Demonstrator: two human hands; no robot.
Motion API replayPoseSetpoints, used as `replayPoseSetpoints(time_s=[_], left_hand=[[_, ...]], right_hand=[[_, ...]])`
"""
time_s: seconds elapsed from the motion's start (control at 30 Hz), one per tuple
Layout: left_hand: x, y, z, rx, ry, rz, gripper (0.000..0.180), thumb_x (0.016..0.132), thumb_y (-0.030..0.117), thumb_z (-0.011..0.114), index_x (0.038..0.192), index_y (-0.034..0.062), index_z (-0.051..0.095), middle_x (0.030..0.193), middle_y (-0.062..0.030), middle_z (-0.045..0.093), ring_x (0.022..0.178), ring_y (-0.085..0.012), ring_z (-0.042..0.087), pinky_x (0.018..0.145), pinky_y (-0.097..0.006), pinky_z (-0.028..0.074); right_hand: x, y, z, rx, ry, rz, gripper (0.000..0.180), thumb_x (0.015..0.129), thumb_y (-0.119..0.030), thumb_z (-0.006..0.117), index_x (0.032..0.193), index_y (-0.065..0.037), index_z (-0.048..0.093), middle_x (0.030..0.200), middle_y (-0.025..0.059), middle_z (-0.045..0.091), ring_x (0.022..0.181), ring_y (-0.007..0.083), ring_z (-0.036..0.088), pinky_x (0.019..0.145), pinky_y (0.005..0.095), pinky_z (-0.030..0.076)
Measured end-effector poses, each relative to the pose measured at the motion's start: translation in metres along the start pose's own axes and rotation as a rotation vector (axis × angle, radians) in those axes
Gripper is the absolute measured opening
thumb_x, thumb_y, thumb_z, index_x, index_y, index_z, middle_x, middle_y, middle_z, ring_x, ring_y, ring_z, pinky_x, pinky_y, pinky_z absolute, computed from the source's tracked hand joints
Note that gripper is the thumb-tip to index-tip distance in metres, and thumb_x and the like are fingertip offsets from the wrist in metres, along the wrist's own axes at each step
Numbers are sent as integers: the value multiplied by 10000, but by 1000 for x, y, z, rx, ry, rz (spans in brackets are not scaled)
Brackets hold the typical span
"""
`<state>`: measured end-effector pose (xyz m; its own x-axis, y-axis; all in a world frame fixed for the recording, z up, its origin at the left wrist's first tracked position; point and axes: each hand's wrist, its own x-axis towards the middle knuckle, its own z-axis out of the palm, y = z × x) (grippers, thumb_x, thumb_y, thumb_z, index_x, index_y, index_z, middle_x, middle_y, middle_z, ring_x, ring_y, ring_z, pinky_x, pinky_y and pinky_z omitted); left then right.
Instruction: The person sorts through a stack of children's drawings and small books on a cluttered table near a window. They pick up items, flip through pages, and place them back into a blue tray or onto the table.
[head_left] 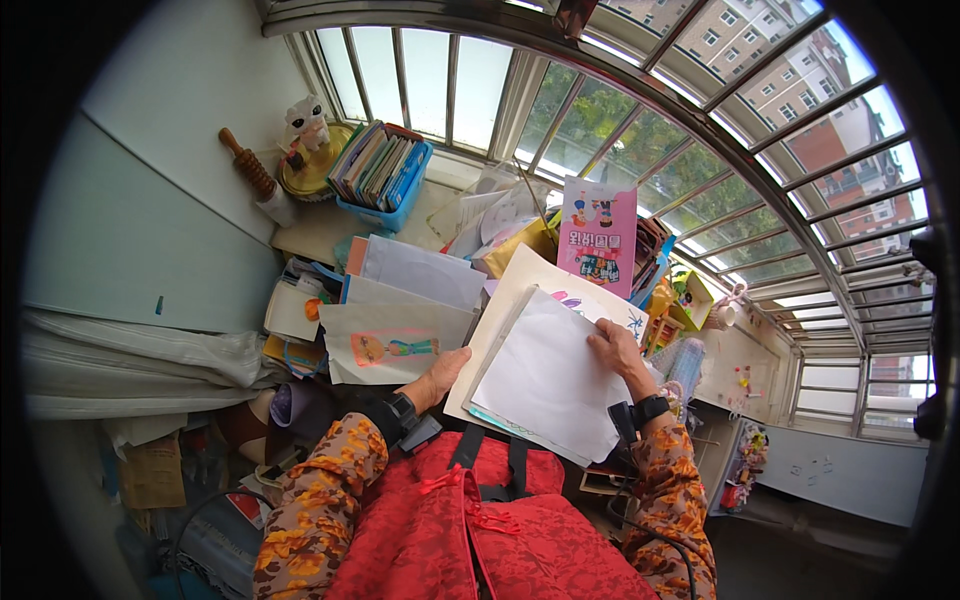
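Tilted in front of my chest is a stack of loose paper sheets [545, 375], with a plain white sheet on top. Under it a larger cream sheet [490, 335] sticks out, with purple and blue drawing along its upper right. My left hand [440, 378] grips the stack's left edge, fingers partly hidden. On the right side my right hand [618, 355] pinches the sheets, thumb and fingers bent over the white paper. Just left of the stack lies a child's drawing of a figure [390, 345], leaning with other pale sheets [415, 265].
A blue basket [378, 215] full of thin books stands on the sill, beside a gold round tin [322, 180], a white figurine [306, 122] and a turned wooden roller [250, 165]. Beyond the stack are a pink book [597, 235] and toys [690, 300]. Barred windows curve around the right.
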<state>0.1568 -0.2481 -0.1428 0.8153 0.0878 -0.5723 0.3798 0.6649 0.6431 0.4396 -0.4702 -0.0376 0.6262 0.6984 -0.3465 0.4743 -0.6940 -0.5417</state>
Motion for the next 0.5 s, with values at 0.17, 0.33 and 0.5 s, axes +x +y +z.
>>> replayPoseSetpoints(time_s=[0.17,0.33,0.5], left_hand=[[-6,3,7,-91,-73,26,577,975,494,490,1276,5,547,1156,-116,644,1035,-191,632,884,-326,518],[-20,17,14,-121,-152,35,556,951,462,570,1242,-12,567,1079,-101,661,964,-163,646,857,-311,526],[-23,10,19,122,-5,61,412,862,238,670,1158,-42,613,1001,-83,652,902,-169,621,803,-310,515]], right_hand=[[16,-19,1,-107,23,-38,294,839,-278,658,1025,-52,632,887,194,673,853,367,640,757,428,481],[28,-30,11,-144,9,16,304,836,-283,652,1010,-34,629,898,208,674,875,380,639,779,440,481],[24,-32,16,-174,36,16,305,829,-276,657,992,-21,621,869,219,663,852,385,633,765,448,478]])
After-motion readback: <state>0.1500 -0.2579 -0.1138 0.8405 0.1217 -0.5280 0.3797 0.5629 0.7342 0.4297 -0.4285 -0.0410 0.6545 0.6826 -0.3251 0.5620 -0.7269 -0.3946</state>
